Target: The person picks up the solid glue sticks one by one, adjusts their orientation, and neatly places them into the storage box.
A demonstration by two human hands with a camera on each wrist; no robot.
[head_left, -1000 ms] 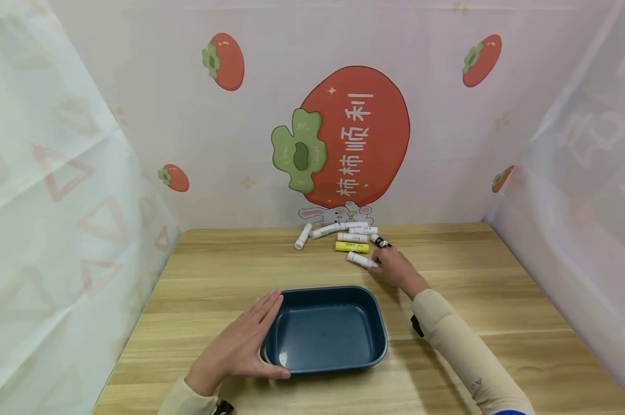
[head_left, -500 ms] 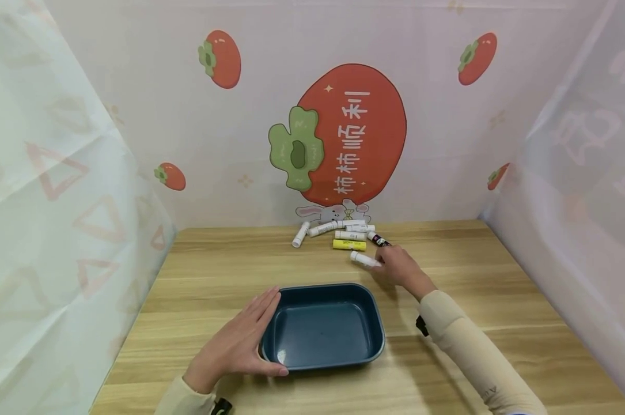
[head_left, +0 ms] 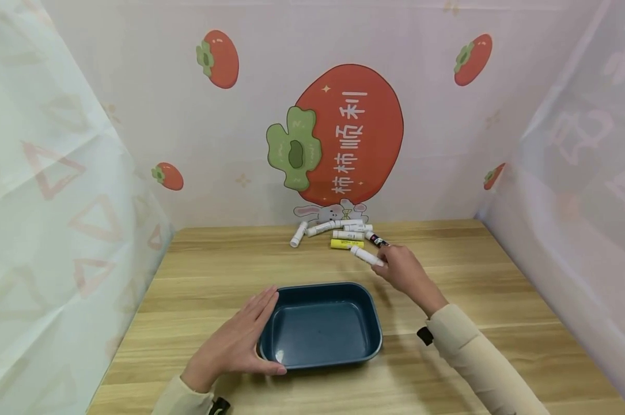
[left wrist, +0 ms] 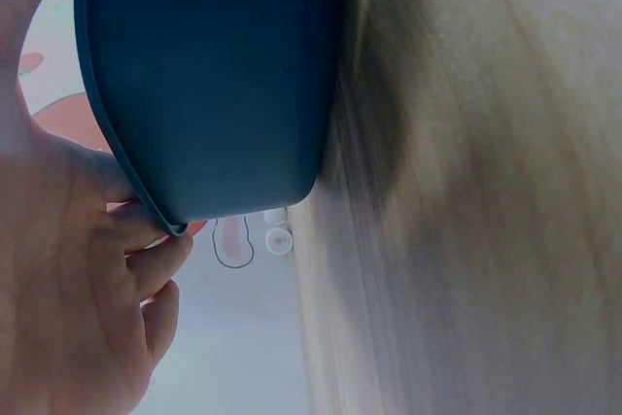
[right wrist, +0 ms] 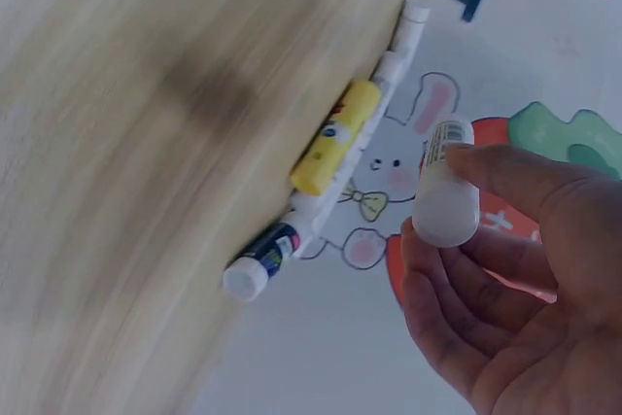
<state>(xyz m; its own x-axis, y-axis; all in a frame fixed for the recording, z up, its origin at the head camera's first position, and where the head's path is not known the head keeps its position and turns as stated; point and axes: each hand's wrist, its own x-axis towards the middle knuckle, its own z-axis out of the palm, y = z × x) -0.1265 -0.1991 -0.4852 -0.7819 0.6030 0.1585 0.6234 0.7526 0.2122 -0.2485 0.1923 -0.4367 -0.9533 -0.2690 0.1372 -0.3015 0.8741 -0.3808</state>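
Right hand (head_left: 405, 274): thumb and fingers curled, pinching a white plastic cylindrical tube with a printed label (head_left: 366, 255) at its right end; other end sticks out to the left of the fingertips, pointing away. Tube looks raised off the table in the right wrist view, thumb on the label side, fingers bent on the opposite side.

Left hand (head_left: 239, 343): fingers fairly straight, thumb spread apart, spanning the left end of a dark blue rectangular plastic tray with rounded corners (head_left: 322, 331). Fingertips at its far left corner, thumb along the near left corner, touching the rim. Tray sits flat, to the right of the left fingers, nearer the person than the right fingers and left of them.

Yellow printed cylindrical tube (head_left: 347, 244): lying just beyond the right fingertips, to their left. Dark-labelled tube with a white end (head_left: 378, 240): lying just beyond the right fingers, slanted. White tube parallel to the yellow one (head_left: 348, 235): right behind it, farther from the fingers. More white tubes beyond, near the wall; leftmost white tube (head_left: 299, 234) lies tilted, well apart from both hands' fingers. All on a light wood-grain table (head_left: 229, 259).
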